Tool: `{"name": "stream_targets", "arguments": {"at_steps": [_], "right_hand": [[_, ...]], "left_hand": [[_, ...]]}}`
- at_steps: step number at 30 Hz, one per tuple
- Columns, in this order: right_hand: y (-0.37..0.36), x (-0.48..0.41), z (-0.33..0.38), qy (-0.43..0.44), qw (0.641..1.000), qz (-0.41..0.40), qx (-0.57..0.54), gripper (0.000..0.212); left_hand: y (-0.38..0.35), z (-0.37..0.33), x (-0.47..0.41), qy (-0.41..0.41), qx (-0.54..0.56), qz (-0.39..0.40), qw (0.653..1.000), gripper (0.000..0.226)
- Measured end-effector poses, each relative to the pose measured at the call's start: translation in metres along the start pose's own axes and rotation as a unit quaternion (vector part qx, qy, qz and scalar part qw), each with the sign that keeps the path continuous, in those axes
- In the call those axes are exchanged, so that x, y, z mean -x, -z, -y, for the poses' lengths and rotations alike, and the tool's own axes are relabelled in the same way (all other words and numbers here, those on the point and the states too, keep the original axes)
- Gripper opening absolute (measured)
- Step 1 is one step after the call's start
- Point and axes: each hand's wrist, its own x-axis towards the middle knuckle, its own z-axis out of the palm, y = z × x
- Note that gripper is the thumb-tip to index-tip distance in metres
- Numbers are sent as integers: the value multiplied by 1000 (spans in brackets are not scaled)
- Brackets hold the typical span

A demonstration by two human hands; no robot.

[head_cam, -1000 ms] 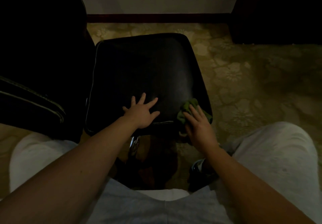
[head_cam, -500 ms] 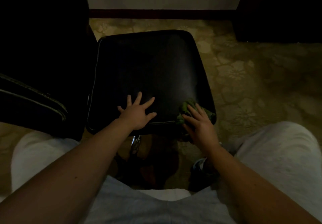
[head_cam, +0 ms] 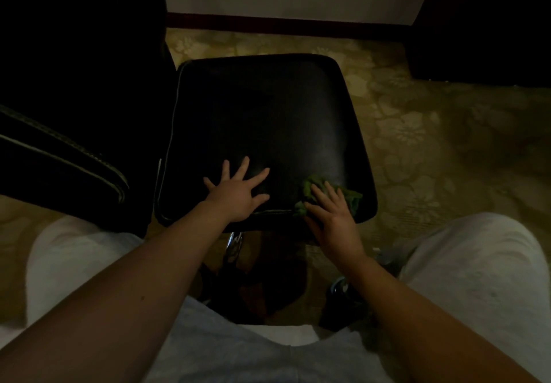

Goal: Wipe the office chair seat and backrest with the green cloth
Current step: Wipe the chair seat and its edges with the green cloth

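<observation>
The black office chair seat lies in front of me, its dark backrest rising on the left. My left hand rests flat on the seat's near edge with its fingers spread. My right hand presses the crumpled green cloth against the seat's near right corner, fingers on top of the cloth. Part of the cloth is hidden under that hand.
Patterned beige carpet surrounds the chair. A dark piece of furniture stands at the back right against the wall. The chair's chrome base and a caster show below the seat, between my knees.
My right hand and the cloth have slid slightly to the right along the seat's near edge. My left hand has stayed flat in about the same spot.
</observation>
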Motion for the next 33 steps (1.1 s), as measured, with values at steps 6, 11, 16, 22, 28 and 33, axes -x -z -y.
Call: {"name": "stream_targets", "arguments": {"at_steps": [6,11,16,22,28,33], "right_hand": [[13,-1,-20,-150,987,-61,9,26],[8,-1,-15,-173,981,-73,-38,28],[-7,-2,8,-115,992,-49,-15,29],[-2,-4,-2,-53,998,-25,11,27],[-1,-1,-1,-170,983,-72,10,27],[-17,-5,28,-143,987,-59,36,32]], "left_hand": [[16,12,5,-10,-21,2,1000,63],[19,31,10,31,-8,21,999,68],[6,30,7,29,8,22,999,72],[6,34,6,27,22,19,999,72],[1,31,6,30,18,7,999,73],[1,30,5,33,9,12,999,72]]}}
